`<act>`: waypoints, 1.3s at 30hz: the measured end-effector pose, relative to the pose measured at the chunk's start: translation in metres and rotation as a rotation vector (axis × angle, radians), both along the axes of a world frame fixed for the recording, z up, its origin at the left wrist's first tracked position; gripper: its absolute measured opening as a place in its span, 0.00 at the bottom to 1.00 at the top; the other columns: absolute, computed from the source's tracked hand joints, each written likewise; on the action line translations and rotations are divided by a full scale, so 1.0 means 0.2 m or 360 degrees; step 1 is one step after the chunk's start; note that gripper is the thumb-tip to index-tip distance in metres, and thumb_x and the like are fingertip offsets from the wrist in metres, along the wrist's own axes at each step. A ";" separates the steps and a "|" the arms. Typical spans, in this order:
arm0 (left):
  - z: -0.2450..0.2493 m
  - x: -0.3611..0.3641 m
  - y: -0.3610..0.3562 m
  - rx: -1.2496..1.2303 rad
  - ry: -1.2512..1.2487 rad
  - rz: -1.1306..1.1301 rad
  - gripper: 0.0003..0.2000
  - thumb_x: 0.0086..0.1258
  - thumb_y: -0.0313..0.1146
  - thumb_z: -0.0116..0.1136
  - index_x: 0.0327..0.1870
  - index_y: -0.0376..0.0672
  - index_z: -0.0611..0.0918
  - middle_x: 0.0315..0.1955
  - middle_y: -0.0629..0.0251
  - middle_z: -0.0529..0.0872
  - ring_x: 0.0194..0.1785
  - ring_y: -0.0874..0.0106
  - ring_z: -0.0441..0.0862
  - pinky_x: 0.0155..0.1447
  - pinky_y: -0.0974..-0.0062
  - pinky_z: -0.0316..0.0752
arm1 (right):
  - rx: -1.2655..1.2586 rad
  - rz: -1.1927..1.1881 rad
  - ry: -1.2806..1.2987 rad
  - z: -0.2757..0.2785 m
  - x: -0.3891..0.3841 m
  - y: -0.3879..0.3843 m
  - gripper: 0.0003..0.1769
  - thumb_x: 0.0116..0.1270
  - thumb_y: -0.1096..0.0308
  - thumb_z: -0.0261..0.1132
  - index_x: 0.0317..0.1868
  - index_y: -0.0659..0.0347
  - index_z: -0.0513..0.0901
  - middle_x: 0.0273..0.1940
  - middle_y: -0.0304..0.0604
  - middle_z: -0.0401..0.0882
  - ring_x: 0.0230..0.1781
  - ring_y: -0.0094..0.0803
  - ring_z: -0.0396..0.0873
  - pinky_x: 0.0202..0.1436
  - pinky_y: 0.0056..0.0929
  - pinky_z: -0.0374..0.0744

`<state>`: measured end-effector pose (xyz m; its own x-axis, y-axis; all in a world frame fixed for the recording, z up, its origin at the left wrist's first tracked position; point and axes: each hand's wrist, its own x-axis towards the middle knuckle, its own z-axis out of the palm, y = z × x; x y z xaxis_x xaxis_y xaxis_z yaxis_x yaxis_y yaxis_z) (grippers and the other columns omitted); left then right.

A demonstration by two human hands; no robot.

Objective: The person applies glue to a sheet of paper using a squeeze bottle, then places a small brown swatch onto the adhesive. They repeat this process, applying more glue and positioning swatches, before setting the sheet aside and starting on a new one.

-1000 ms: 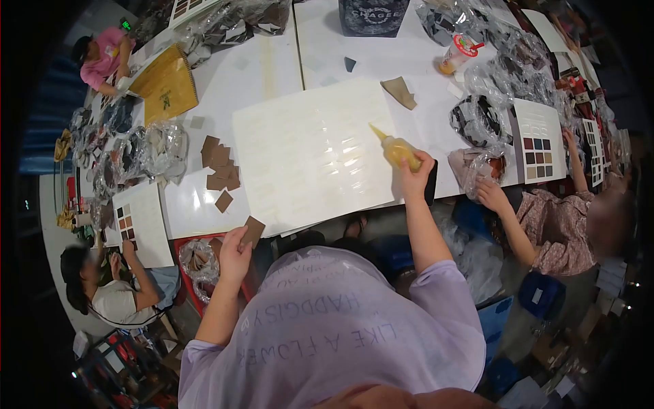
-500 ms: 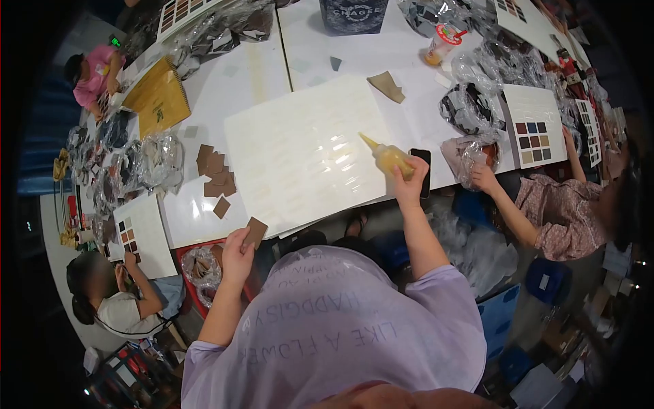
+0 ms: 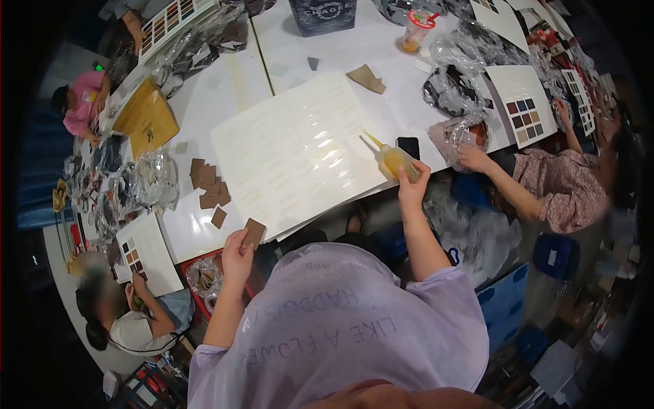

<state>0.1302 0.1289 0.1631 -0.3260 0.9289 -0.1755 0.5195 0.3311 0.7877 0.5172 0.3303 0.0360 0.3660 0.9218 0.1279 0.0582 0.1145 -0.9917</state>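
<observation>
My left hand [image 3: 238,255] holds a brown square piece [image 3: 254,233] at the table's front edge. In my right hand [image 3: 413,185] is a clear squeeze bottle [image 3: 397,161] of yellowish liquid, its pointed yellow nozzle tilted up and left over the right side of a large white board [image 3: 286,157]. Rows of shiny, wet-looking streaks cover the board. Several brown pieces [image 3: 210,183] lie loosely left of the board. A black phone [image 3: 409,146] lies just beyond the bottle.
A grey-brown scrap [image 3: 366,79] lies beyond the board, near a dark bag [image 3: 323,16] and a drink cup [image 3: 416,31]. Plastic-wrapped material [image 3: 155,178] and a yellow envelope [image 3: 148,121] are at left. Co-workers sit on both sides with swatch boards [image 3: 522,109].
The view has shifted, so the table appears further left. My right hand and the bottle have moved slightly away from the phone, which now shows more fully. Both hands keep their holds.
</observation>
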 end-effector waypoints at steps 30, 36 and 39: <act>-0.09 -0.02 0.10 0.0062 0.0037 -0.0217 0.20 0.58 0.16 0.56 0.54 0.38 0.77 0.49 0.62 0.75 0.37 0.78 0.75 0.38 0.85 0.73 | 0.0102 -0.0026 -0.0745 0.13 0.16 -0.31 0.19 0.55 0.75 0.69 0.45 0.58 0.71 0.50 0.52 0.65 0.52 0.45 0.67 0.57 0.37 0.68; -0.11 -0.01 0.12 0.0003 -0.0009 -0.0189 0.19 0.59 0.16 0.56 0.54 0.37 0.77 0.49 0.62 0.75 0.37 0.79 0.74 0.39 0.85 0.73 | 0.0150 0.0193 -0.0840 0.15 0.13 -0.37 0.19 0.55 0.74 0.69 0.45 0.57 0.71 0.50 0.53 0.65 0.52 0.46 0.67 0.57 0.38 0.68; -0.08 0.00 0.13 -0.0031 -0.0123 -0.0114 0.18 0.61 0.16 0.55 0.54 0.37 0.77 0.47 0.65 0.76 0.41 0.80 0.74 0.43 0.85 0.71 | 0.0123 0.0124 -0.0711 0.15 0.15 -0.37 0.19 0.55 0.74 0.69 0.45 0.57 0.71 0.51 0.53 0.65 0.53 0.46 0.67 0.57 0.38 0.68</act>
<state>0.1311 0.1559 0.1473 -0.2434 0.9456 -0.2158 0.4802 0.3108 0.8203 0.5465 0.2563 0.0660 0.1891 0.9260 0.3268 0.4661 0.2082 -0.8599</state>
